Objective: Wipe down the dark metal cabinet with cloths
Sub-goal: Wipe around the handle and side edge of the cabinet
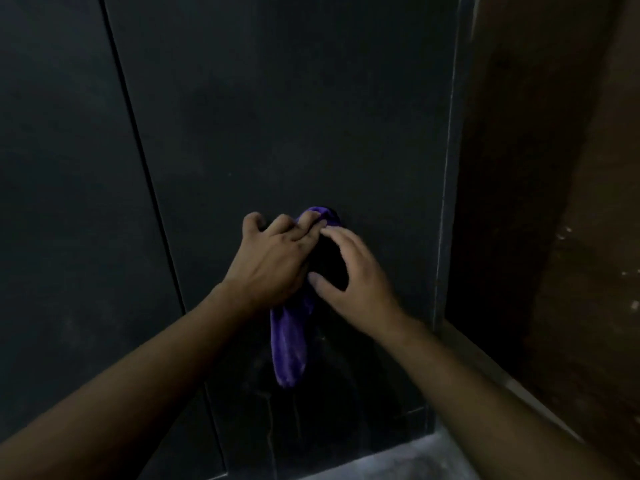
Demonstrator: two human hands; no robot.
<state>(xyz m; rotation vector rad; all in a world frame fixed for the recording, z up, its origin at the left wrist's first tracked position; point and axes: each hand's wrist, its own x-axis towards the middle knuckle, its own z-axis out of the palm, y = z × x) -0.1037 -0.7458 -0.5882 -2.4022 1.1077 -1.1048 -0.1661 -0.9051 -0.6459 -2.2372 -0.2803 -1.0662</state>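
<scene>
bare cabinet (pixel 277 98) above — wall (pixel 554 168) rightward

Dim storage corner: dark metal cabinet (pixel 277 98) fills the frame, stained brown wall (pixel 571 168) at right, grey floor (pixel 398 459) at bottom.

You are facing a dark grey flat-panelled metal cabinet (pixel 277 116) whose painted face is reading as matt and smooth, with faint dusty smudges across it and pale drip streaks showing low down. Its upright right-hand edge strip (pixel 452 168) is catching a thin line of light, so it is looking slightly glossier than the panels. The long purple plush cloth (pixel 289 341) hanging against the door is looking soft and velvety, with a gentle sheen running along its folds. The brown wall (pixel 554 168) on your right is appearing rough and mottled, flecked with pale chips. The grey floor (pixel 398 459) below is looking dull, gritty and dusty.
</scene>
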